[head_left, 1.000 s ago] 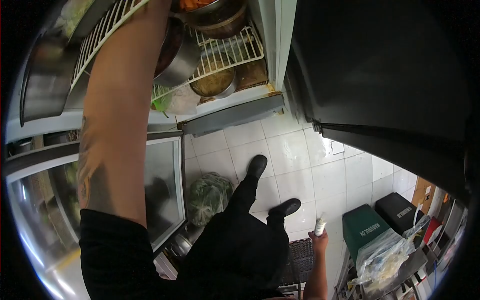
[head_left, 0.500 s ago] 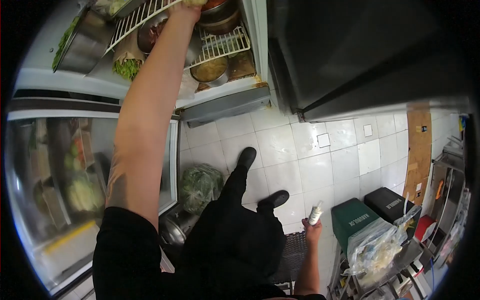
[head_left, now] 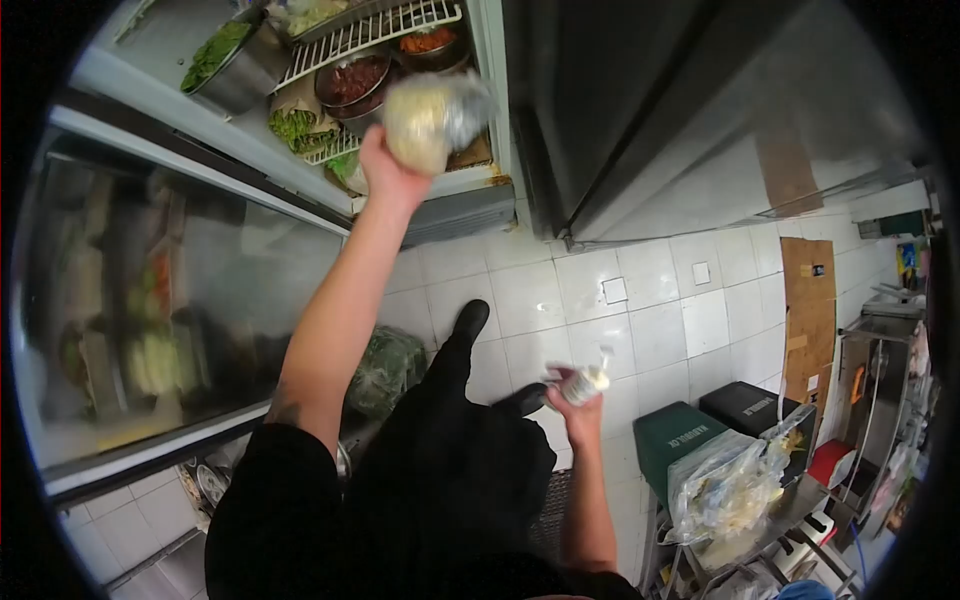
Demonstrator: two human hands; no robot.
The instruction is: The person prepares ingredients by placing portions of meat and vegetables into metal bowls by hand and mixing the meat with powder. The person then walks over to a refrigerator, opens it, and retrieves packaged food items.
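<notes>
My left hand (head_left: 398, 172) is closed on a clear plastic bag of pale yellow food (head_left: 422, 125), held up in front of the open fridge. Blur hides exactly what the bag contains. Lower down, over the floor, my right hand (head_left: 577, 408) grips a small white cylindrical package (head_left: 583, 384), also smeared by motion. Just behind the bag, on the fridge's wire shelf (head_left: 365, 38), are a metal bowl of dark red food (head_left: 354, 80) and a bowl of orange food (head_left: 428, 40). A paper-wrapped bunch of greens (head_left: 297, 125) lies to their left.
The glass fridge door (head_left: 200, 300) stands open at left. A bag of greens (head_left: 385, 370) rests on the tiled floor (head_left: 530, 296) by my legs. Dark steel cabinets (head_left: 640, 120) rise ahead. Green (head_left: 685, 430) and black (head_left: 752, 412) boxes sit at right beside a plastic bag (head_left: 725, 490).
My left hand has come back out of the fridge with the bag of pale yellow food. My right hand has risen and moved left, still holding the white package. The view has shifted.
</notes>
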